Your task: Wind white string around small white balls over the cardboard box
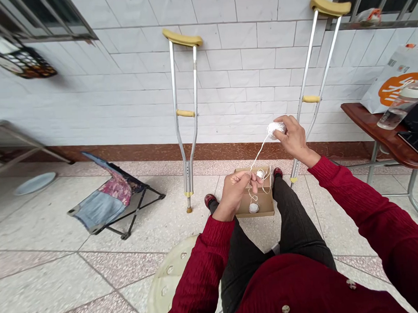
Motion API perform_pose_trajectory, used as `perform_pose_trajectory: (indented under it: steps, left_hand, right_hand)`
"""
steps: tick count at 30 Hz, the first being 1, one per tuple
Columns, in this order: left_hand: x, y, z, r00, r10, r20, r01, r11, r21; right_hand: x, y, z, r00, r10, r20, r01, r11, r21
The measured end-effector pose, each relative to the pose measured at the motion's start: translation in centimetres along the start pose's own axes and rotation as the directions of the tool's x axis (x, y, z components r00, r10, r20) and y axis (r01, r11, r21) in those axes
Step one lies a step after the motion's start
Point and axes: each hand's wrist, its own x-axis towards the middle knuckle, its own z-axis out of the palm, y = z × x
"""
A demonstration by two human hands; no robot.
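Observation:
My right hand (294, 140) is raised and grips a ball of white string (275, 130) against its fingers. A taut strand runs down from that ball to my left hand (235, 195), which pinches the string between thumb and fingers above a cardboard box (264, 205). The open box stands on the floor between my feet. A small white string ball (253, 208) lies in it, and another (261, 174) sits near its far edge, just beyond my left fingers. Loose loops of string hang over the box.
Two aluminium crutches (184, 115) (312, 76) lean against the tiled wall, close to both sides of the box. A folding stool (113, 199) stands on the left. A brown table (372, 129) on the right holds a plastic bottle (400, 106) and a paper bag (397, 81).

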Motion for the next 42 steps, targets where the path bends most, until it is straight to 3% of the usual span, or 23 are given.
perform_pose_trajectory:
  steps: [2, 6, 9, 11, 12, 15, 17, 21, 25, 29, 32, 38, 42]
  left_hand:
    - [-0.5, 0.2, 0.9, 1.000, 0.000, 0.030, 0.001, 1.000, -0.022]
    - [-2.0, -0.3, 2.8, 0.973, -0.065, 0.221, 0.076, 0.996, -0.044]
    - [-2.7, -2.8, 1.4, 0.948, -0.139, 0.287, 0.124, 0.990, 0.072]
    - [-2.7, -5.3, -1.0, 0.949, -0.213, 0.232, 0.139, 0.945, 0.296]
    - [-2.5, -6.5, -2.4, 0.958, -0.241, 0.153, 0.151, 0.884, 0.442]
    - [-1.6, -8.9, -5.2, 0.979, -0.175, -0.102, 0.198, 0.732, 0.652]
    - [-0.6, -9.1, -5.1, 0.985, -0.083, -0.152, 0.161, 0.756, 0.635]
    - [1.6, -8.1, -1.5, 0.988, 0.057, -0.146, 0.030, 0.846, 0.533]
    - [3.3, -8.6, 1.1, 0.985, 0.066, -0.161, 0.014, 0.893, 0.449]
    - [3.8, -9.9, 1.2, 0.980, 0.020, -0.198, 0.051, 0.937, 0.345]
    - [3.3, -10.0, 0.9, 0.985, -0.063, -0.161, 0.105, 0.958, 0.269]
    - [1.0, -9.5, 0.7, 0.988, -0.108, -0.111, 0.118, 0.989, 0.084]
    - [0.5, -9.2, 0.1, 0.989, -0.050, -0.143, 0.080, 0.973, 0.218]
  right_hand:
    - [-0.2, 0.6, 0.6, 0.999, 0.030, 0.013, -0.030, 1.000, 0.002]
    - [-0.4, 1.8, 2.1, 0.992, 0.115, 0.053, -0.117, 0.993, 0.019]
    - [-0.7, 2.0, 2.6, 0.987, 0.140, 0.073, -0.144, 0.988, 0.050]
    - [-1.3, 1.6, 2.5, 0.982, 0.107, 0.156, -0.117, 0.991, 0.061]
    - [-1.7, 1.2, 2.4, 0.972, 0.081, 0.221, -0.097, 0.993, 0.063]
    - [-3.4, -0.1, 2.4, 0.914, 0.006, 0.406, -0.035, 0.997, 0.063]
    - [-4.4, -1.0, 2.6, 0.887, -0.007, 0.461, -0.019, 0.999, 0.051]
    - [-5.2, -2.1, 3.2, 0.873, 0.017, 0.488, -0.032, 0.999, 0.022]
    - [-5.0, -2.4, 3.3, 0.883, 0.018, 0.468, -0.055, 0.996, 0.066]
    - [-4.6, -2.3, 3.2, 0.896, 0.015, 0.444, -0.093, 0.984, 0.154]
    - [-3.6, -1.9, 3.0, 0.908, 0.066, 0.415, -0.156, 0.970, 0.187]
    - [-1.6, 0.0, 2.7, 0.930, 0.165, 0.330, -0.197, 0.978, 0.069]
    - [-2.0, 0.7, 2.9, 0.930, 0.197, 0.309, -0.223, 0.974, 0.049]
